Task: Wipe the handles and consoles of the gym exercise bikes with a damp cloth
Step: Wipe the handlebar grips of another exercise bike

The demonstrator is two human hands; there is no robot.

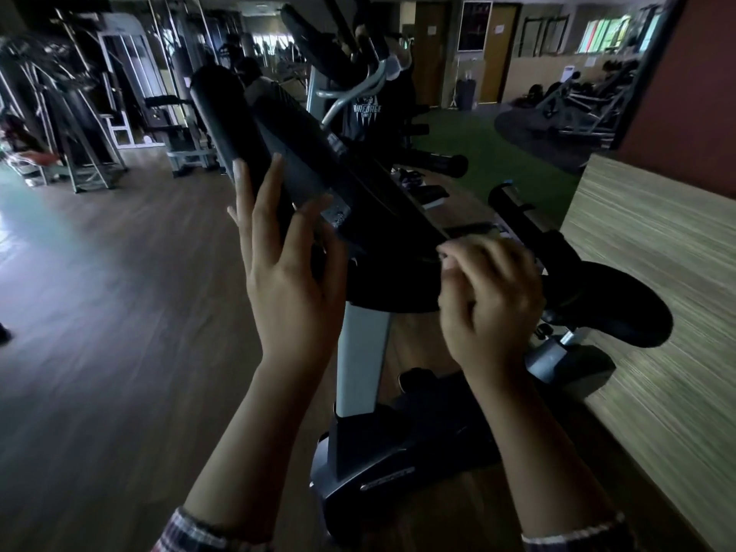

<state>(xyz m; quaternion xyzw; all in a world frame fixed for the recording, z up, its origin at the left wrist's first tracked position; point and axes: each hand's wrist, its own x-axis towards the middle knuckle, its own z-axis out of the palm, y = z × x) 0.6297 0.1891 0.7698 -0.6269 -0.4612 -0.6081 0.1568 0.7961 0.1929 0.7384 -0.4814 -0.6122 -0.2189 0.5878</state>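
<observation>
Plaid cuffs (191, 531) nearest, at both wrists. Left hand (290, 280) raised, fingers straight and spread, touching black handle (227, 125) and console (318, 169) at centre. Right hand (490, 300) just right, fingers curled at console's lower edge; whether holding anything, cannot tell. Bike saddle (613, 308) right; weight machines (99, 113) far left.

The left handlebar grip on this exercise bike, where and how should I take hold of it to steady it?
Grip the black foam handlebar grip around its middle, coming in from its outer left side, where the left hand is with fingers straight. It's a tilted round cylinder, so fingers wrap easily, and the console blocks the other side.
</observation>
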